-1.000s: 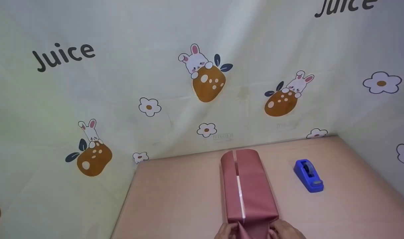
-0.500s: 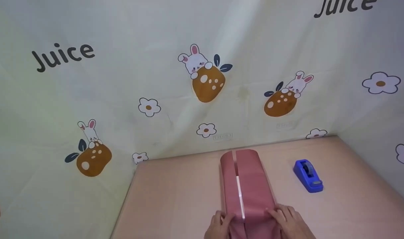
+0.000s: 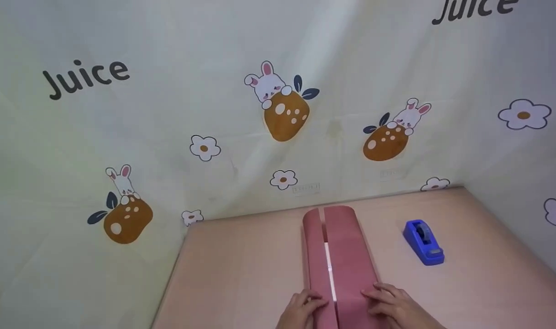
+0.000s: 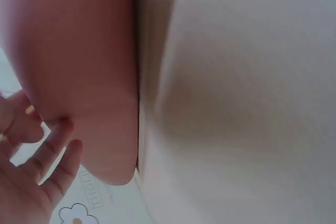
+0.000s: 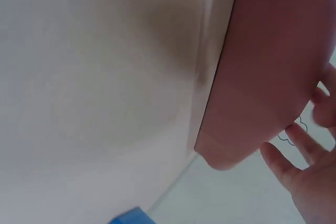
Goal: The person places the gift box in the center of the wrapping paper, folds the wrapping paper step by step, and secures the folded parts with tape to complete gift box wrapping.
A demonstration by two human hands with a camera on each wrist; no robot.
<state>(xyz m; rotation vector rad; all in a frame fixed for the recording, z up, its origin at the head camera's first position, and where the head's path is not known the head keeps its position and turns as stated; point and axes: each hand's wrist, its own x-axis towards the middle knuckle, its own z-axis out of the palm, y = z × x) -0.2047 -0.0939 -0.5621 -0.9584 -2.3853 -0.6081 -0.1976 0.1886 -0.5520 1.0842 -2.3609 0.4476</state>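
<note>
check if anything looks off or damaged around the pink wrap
One oddity: the two edges of the pink wrap don't meet, leaving a lengthwise gap with a white strip showing partway. It may simply be unfinished. I see no spill or tear, and the blue tape dispenser stands upright.

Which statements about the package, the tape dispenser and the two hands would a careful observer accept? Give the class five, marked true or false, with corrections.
1. The person's left hand touches the long dusty-pink package. True.
2. The blue wedge-shaped tape dispenser is right of the package. True.
3. The right hand holds the dispenser. False: it touches the package.
4. A narrow, partly white strip runs lengthwise along the package. True.
5. The package stands on end. False: it lies on the peach-coloured tabletop.
</note>
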